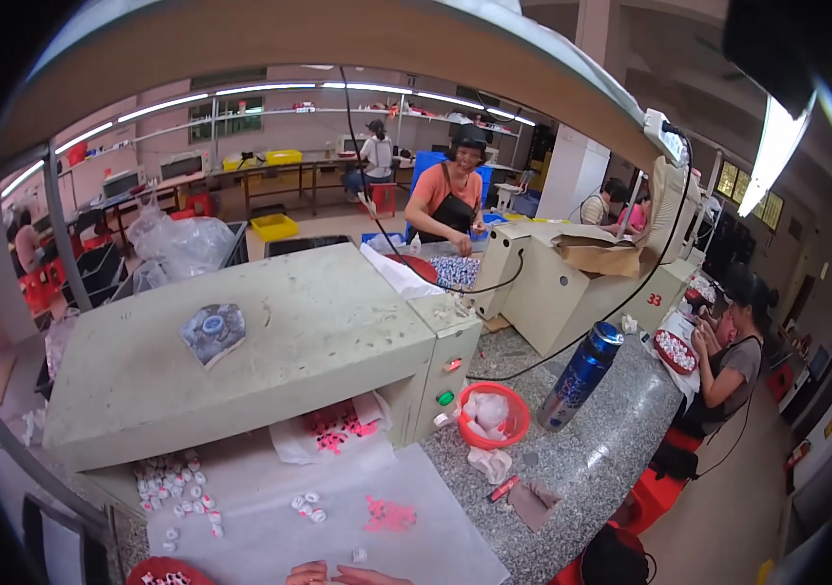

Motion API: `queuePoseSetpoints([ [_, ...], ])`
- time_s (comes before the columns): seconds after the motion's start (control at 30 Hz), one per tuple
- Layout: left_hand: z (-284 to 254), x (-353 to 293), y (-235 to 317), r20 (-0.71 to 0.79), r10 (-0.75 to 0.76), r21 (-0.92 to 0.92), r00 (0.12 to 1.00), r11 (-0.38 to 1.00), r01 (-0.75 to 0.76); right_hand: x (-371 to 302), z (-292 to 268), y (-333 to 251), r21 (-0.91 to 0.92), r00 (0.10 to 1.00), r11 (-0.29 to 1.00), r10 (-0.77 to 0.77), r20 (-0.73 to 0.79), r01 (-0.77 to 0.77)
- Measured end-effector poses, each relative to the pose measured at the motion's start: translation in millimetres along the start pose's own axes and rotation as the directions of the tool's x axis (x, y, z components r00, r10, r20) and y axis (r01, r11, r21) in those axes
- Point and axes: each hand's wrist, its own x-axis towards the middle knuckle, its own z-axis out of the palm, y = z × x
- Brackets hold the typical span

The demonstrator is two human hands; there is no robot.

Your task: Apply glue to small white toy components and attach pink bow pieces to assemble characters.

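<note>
Has bare left hand (308,573) and right hand (369,576) close together toward near edge of grey speckled stone worktop (596,463); cannot tell if gripping. Shows small white rounded piece (359,555) just beyond, on smooth white sheet (440,531), perhaps for cleanliness.

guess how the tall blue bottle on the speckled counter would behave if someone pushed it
The tall blue bottle would probably tip if pushed near its top, since it is narrow for its height. Its glossy body looks stiff and might be a bit slippery. Once down, it could well roll on the smooth, shiny counter, being round.
</note>
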Motion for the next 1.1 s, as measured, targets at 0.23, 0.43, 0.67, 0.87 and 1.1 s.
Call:
queuePoseSetpoints([
  [0.23,18.1,-2.3,8.4,0.124,0.098,0.168,0.987,0.979,-0.119,-2.1,-21.8,3.9,-0.262,0.999,0.965,0.027,-0.023,-0.032],
  [0.43,33.0,-8.8,7.6,0.187,0.038,0.219,0.982,0.972,-0.08,-3.4,-38.4,5.1,-0.254,0.997,0.966,0.029,-0.072,-0.046],
  [0.67,39.3,-6.7,-4.7,0.295,-0.055,0.22,0.954,0.975,-0.012,-20.0,-58.0,11.0,-0.259,0.99,0.966,-0.027,-0.14,-0.011],
  [0.87,10.4,56.7,-54.2,0.334,0.29,0.607,0.897,0.661,-0.44,-20.8,-107.1,23.3,-0.218,0.942,0.975,-0.11,-0.319,0.04],
  [1.1,26.5,93.7,-27.9,0.336,0.574,0.79,0.747,0.261,-0.555,-17.2,-144.8,24.4,-0.145,0.856,0.988,-0.122,-0.502,0.055],
])
